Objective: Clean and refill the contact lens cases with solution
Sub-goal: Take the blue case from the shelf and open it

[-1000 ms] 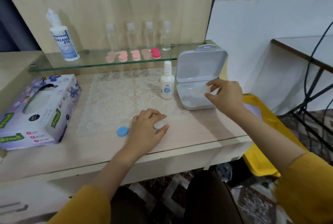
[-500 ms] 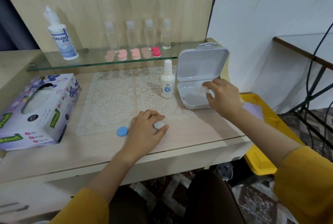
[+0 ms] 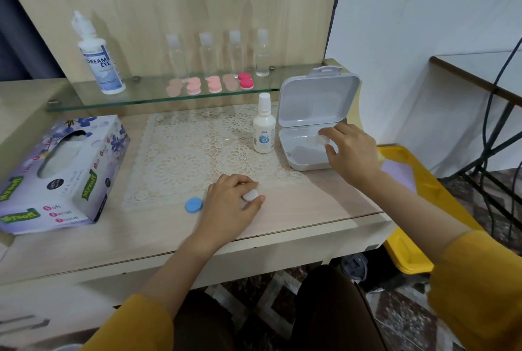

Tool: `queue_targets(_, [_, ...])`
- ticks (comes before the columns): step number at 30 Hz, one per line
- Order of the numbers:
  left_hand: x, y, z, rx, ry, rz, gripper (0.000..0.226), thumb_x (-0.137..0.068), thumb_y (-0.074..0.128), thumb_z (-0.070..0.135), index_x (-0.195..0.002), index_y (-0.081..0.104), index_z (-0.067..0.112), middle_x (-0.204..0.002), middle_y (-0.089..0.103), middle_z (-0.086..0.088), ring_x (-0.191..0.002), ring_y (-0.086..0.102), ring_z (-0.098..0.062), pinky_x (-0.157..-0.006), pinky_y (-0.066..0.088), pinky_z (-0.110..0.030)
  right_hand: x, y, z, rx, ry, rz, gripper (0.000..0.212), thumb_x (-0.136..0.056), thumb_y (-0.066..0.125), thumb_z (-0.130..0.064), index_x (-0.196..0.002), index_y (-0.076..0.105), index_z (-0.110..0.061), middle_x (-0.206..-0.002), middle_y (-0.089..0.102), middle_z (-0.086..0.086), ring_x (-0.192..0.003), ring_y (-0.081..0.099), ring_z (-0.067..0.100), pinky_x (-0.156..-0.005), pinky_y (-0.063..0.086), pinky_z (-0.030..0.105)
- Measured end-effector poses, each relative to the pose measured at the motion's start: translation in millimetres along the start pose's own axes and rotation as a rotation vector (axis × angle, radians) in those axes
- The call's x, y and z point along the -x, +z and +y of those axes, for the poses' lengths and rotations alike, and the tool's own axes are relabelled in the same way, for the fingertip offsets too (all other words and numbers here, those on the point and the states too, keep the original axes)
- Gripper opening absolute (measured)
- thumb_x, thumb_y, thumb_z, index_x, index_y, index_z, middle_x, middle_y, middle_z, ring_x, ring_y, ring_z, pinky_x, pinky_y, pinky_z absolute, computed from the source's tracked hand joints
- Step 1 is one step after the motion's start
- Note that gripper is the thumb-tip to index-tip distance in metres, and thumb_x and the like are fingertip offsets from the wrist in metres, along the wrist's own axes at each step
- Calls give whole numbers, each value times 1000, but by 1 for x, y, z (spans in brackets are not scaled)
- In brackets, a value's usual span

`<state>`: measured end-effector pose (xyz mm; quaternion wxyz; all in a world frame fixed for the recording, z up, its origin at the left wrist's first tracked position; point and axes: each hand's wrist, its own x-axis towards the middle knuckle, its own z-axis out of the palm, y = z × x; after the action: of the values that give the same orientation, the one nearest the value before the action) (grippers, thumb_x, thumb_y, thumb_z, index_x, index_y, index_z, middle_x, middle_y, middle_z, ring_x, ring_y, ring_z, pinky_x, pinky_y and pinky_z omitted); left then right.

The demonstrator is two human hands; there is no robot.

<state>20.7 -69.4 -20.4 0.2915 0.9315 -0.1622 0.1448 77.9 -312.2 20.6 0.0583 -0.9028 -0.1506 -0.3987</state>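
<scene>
- The left hand (image 3: pixel 230 203), nearest, has its fingers curled round a small white cap (image 3: pixel 250 195) and rests on the surface (image 3: pixel 296 217). A blue cap (image 3: pixel 193 204) lies loose just beside it. A careless sweep of that wrist could send the blue cap off the front edge.
- The right hand (image 3: pixel 353 152) reaches into the base of the open grey box (image 3: pixel 305 165), thumb and forefinger pinching a clear case piece (image 3: pixel 322 140). The piece is tiny and see-through, so a slipping grip could drop it back into the box, where it would be hard to spot.
- A small solution bottle (image 3: pixel 264 127) stands upright and capped on the lace mat (image 3: pixel 183 152), just beside the box. An arm crossing between box and cap could tip it.
- Farthest, on the glass shelf (image 3: pixel 147 99), the large solution bottle (image 3: pixel 99 59) and pink lens cases (image 3: pixel 211 83) stand well apart from both hands. They are at no risk yet.
</scene>
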Motion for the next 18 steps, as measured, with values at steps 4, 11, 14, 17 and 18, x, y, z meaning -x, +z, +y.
queue_targets(4, [0,-1,1,14,-13,-3,68,-72,32,62,-110,68,18,-108,61,9,-102,46,-11,-86,26,-22,2,1,1,-12,24,1,38,-48,79,8,-80,68,-8,-66,63,6,-54,58,29,-48,36,21])
queue_targets(11, [-1,-8,1,111,-68,-20,32,-87,59,34,-113,66,17,-111,59,7,-108,45,-10,-93,29,-21,-3,-11,-37,-284,117,-24,24,-64,80,-13,-83,68,-4,-72,66,6,-56,57,25,-56,37,23])
queue_targets(14, [0,-27,-2,135,-77,28,28,-87,60,27,-113,65,16,-112,58,6,-107,45,-7,-91,25,-11,-8,-15,-66,-447,232,-213,28,-72,77,-24,-94,70,-7,-83,66,2,-64,50,14,-65,40,26])
queue_targets(17, [4,-51,-15,71,-111,109,26,-88,59,26,-111,66,16,-113,58,5,-110,46,-9,-89,24,-10,-7,-9,-93,-583,278,-364,31,-73,76,-29,-98,70,-11,-87,63,-4,-69,50,11,-68,38,23])
queue_targets(18, [7,-58,-21,45,-132,117,26,-89,57,26,-112,66,16,-115,58,5,-112,46,-10,-90,23,-10,-5,-5,-101,-620,282,-401,32,-73,76,-30,-98,70,-12,-91,64,-3,-72,51,11,-69,38,24])
